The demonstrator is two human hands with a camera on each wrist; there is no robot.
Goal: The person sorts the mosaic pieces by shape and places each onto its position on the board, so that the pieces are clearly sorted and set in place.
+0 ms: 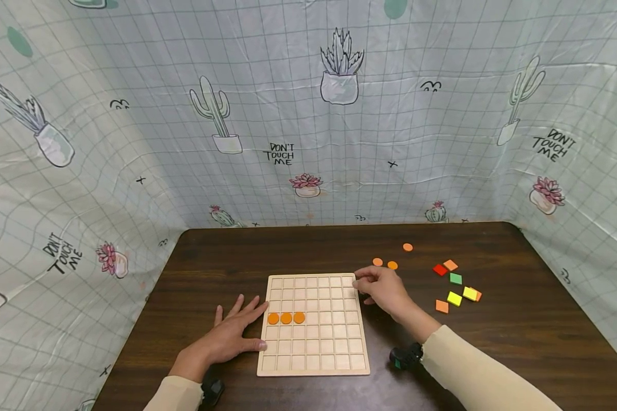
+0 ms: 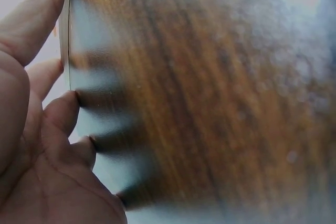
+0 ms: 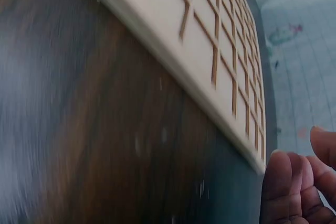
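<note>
A pale wooden grid board (image 1: 311, 372) lies on the dark table. Three orange discs (image 1: 286, 318) sit side by side in its cells from the left edge. My left hand (image 1: 226, 337) is spread at the board's left side, thumb and a fingertip right at the edge. In the left wrist view, fingertips (image 2: 73, 98) rest on the tabletop. My right hand (image 1: 385, 291) is at the board's far right corner with loosely bent fingers. The right wrist view shows a gap between thumb and fingers (image 3: 278, 177), and nothing shows in it.
Beyond the right hand lie loose orange discs (image 1: 408, 247). Farther right are scattered small square tiles: red (image 1: 440, 270), green (image 1: 455, 278), yellow (image 1: 455, 298) and orange (image 1: 441, 306). A printed cloth curtain (image 1: 308, 125) surrounds the table's back and sides.
</note>
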